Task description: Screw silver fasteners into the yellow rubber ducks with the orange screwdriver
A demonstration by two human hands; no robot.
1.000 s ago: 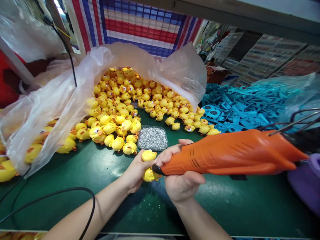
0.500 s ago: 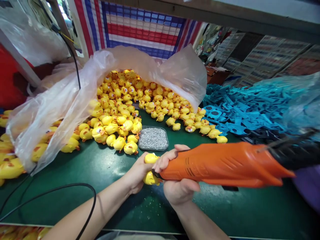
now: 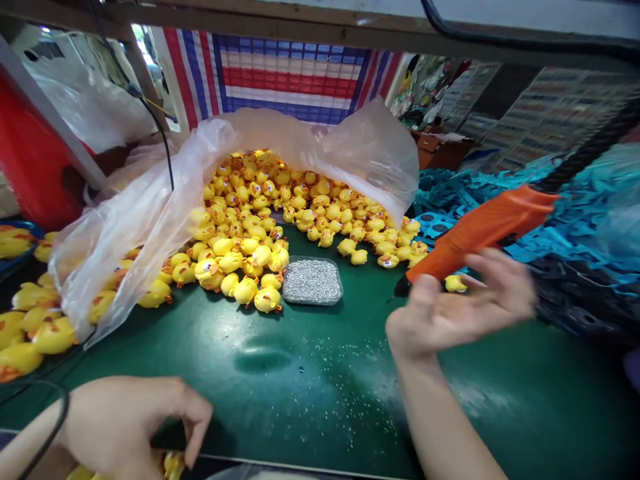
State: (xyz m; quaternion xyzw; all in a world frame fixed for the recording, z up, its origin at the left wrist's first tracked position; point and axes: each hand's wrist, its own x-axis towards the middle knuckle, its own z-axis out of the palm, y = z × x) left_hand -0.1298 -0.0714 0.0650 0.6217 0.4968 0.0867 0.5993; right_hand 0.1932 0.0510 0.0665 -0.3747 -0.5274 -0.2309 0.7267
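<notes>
At the table's front left edge is my left hand [image 3: 135, 417], its fingers curled downward above yellow ducks [image 3: 173, 465] below the edge. Whether it holds one of them is hidden. My right hand [image 3: 463, 303] is on the right with its fingers spread, beside the orange power screwdriver [image 3: 480, 230]. The tool hangs tilted from a black coiled cord, its dark tip pointing down and left near my thumb. A clear tray of small silvery screws [image 3: 313, 281] sits mid-table, next to a large pile of yellow ducks [image 3: 245, 247].
Translucent plastic sheeting [image 3: 145, 220] drapes over the ducks. Blue plastic parts [image 3: 450, 193] and black parts [image 3: 575, 293] are heaped at the right. Tiny bits are scattered on the green table [image 3: 320, 373]. A black cable [image 3: 63, 427] loops at the left.
My left hand has moved from the middle to the front left edge, and the duck is gone from between my hands. My right hand has let go of the screwdriver, which has swung up and right.
</notes>
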